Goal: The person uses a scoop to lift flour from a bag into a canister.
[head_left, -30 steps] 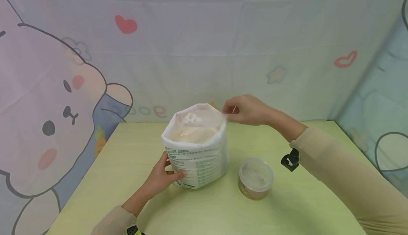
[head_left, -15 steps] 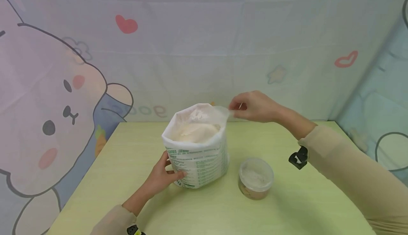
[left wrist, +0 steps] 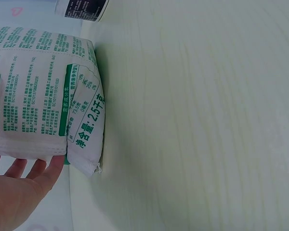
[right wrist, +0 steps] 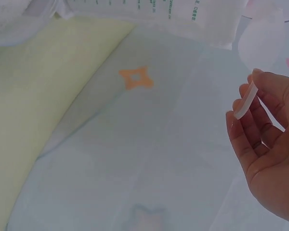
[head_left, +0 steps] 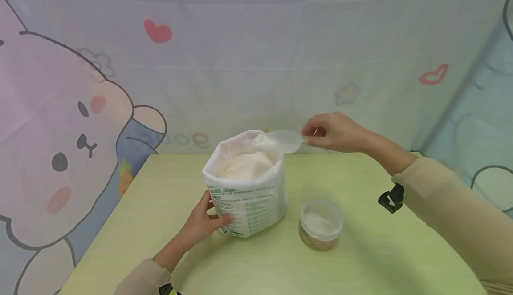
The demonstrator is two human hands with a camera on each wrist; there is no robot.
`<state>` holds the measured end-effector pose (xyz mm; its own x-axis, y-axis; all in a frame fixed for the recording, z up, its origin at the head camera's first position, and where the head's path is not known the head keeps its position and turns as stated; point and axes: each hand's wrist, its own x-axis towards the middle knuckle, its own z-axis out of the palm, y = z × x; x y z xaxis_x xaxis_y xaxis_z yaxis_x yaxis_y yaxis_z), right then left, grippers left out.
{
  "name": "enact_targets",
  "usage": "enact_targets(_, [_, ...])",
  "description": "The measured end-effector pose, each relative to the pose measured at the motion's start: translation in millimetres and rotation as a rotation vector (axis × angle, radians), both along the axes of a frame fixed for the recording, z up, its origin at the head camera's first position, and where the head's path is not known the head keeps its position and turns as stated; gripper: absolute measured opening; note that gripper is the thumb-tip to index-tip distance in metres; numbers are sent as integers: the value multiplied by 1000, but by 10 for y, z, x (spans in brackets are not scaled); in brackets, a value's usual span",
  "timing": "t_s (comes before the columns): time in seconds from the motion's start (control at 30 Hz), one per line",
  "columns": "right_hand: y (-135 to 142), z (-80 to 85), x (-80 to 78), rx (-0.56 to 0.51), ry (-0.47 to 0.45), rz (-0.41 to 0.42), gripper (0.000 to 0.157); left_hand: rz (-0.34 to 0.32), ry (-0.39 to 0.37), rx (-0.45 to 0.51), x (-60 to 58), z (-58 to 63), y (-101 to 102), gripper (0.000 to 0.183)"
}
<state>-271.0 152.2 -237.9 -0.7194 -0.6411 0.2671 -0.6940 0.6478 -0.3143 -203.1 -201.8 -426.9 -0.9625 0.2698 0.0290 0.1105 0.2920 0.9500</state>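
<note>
A white bag of flour (head_left: 248, 208) with green print stands upright on the table, its top wide open and pale powder showing inside. My left hand (head_left: 202, 221) grips its lower left side, thumb in front; in the left wrist view the fingers (left wrist: 52, 173) touch the bag (left wrist: 31, 96). Above the bag's right rim, my right hand (head_left: 336, 131) pinches the thin handle of a translucent plastic scoop (head_left: 289, 141). White powder (head_left: 262, 140) sits at the scoop's far end. To the bag's right stands a clear round jar (head_left: 320, 235) with white powder in it.
The light green table (head_left: 380, 241) reaches back to a hanging cloth (head_left: 320, 41) printed with a cartoon animal and hearts. Another cloth wall (head_left: 485, 152) closes the right side. A dark-labelled container (left wrist: 84, 8) shows at the top of the left wrist view.
My right hand has moved right and slightly up, drawing the scoop out over the bag's right rim; powder now shows on it. The left hand, bag and jar stay in place.
</note>
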Motion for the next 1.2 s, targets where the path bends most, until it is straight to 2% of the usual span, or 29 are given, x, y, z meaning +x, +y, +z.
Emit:
enact_targets(0.43, [299, -16, 50, 16, 0, -40, 12, 0, 13, -10, -9, -4, -28, 71])
enact_targets(0.83, [600, -138, 174, -14, -20, -135, 12, -10, 29, -10, -10, -11, -68, 71])
enact_targets(1.2, [772, -339, 280, -54, -27, -138, 13, -5, 29, -12, -9, -10, -92, 71])
